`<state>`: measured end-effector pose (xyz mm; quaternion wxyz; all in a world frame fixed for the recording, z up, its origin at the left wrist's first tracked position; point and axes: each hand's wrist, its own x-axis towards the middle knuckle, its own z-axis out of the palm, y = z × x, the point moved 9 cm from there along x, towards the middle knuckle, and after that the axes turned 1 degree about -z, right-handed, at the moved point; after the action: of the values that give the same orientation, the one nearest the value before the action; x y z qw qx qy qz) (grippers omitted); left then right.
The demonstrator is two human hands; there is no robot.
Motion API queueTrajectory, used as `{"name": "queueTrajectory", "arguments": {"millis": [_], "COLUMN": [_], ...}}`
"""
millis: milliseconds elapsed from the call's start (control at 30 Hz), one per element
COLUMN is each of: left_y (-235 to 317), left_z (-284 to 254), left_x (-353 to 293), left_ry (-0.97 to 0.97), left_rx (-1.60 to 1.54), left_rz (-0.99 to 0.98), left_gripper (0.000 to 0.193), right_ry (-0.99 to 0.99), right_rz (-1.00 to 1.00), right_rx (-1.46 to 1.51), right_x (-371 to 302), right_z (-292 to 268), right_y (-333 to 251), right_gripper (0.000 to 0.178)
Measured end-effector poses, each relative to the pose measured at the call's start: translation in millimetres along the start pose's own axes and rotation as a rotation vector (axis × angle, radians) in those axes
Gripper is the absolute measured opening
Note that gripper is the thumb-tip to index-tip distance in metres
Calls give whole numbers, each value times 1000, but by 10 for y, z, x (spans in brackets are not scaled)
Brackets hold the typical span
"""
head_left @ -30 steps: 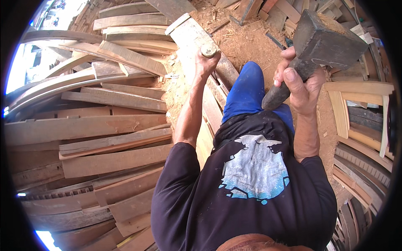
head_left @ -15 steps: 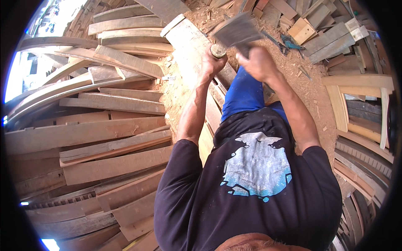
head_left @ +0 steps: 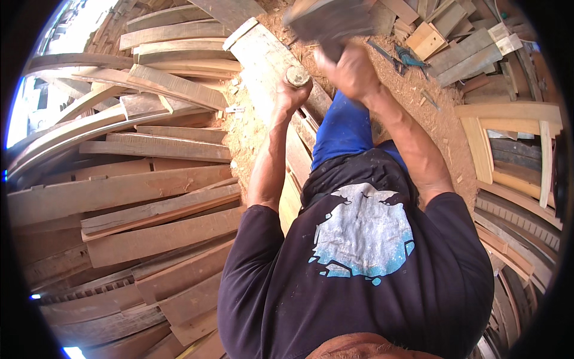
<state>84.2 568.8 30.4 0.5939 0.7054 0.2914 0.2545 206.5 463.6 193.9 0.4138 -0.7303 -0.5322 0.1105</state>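
My left hand (head_left: pixel 289 97) is closed around the handle of a chisel (head_left: pixel 298 75), whose round, worn wooden butt points up at me. The chisel's blade is hidden beneath the hand. Under it lies a long pale wooden workpiece (head_left: pixel 266 58) with a raised strip at its far end. My right hand (head_left: pixel 354 73) grips a mallet (head_left: pixel 329 21) by its short handle. The mallet's dark, blocky head is smeared by motion and hangs beyond the chisel and to its right, apart from it.
Curved and straight timber pieces (head_left: pixel 161 183) are stacked along the left. Wood chips and sawdust (head_left: pixel 445 140) cover the floor. A teal power tool (head_left: pixel 410 57) lies at the far right, near offcuts (head_left: pixel 427 39). A wooden frame (head_left: pixel 485 149) stands at the right.
The mallet has risen and swung farther from me with my right hand. My left hand keeps its hold on the chisel, and the whole view has shifted slightly.
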Motion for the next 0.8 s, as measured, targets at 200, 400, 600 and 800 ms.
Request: {"name": "queueTrajectory", "arguments": {"millis": [200, 400, 600, 800], "left_y": [-621, -175, -332, -670], "left_z": [-118, -237, -244, -353], "left_x": [-222, -232, -258, -355], "left_ry": [17, 53, 30, 96], "left_rx": [-179, -16, -76, -133], "left_rz": [-141, -84, -58, -54], "left_gripper": [30, 27, 33, 37], "right_ry": [-366, 108, -253, -375], "right_rz": [151, -67, -26, 127], "right_rx": [-166, 221, -222, -98], "right_x": [-199, 208, -101, -129], "right_z": [190, -448, 495, 207], "right_y": [349, -497, 110, -35], "right_gripper": [27, 24, 31, 35]}}
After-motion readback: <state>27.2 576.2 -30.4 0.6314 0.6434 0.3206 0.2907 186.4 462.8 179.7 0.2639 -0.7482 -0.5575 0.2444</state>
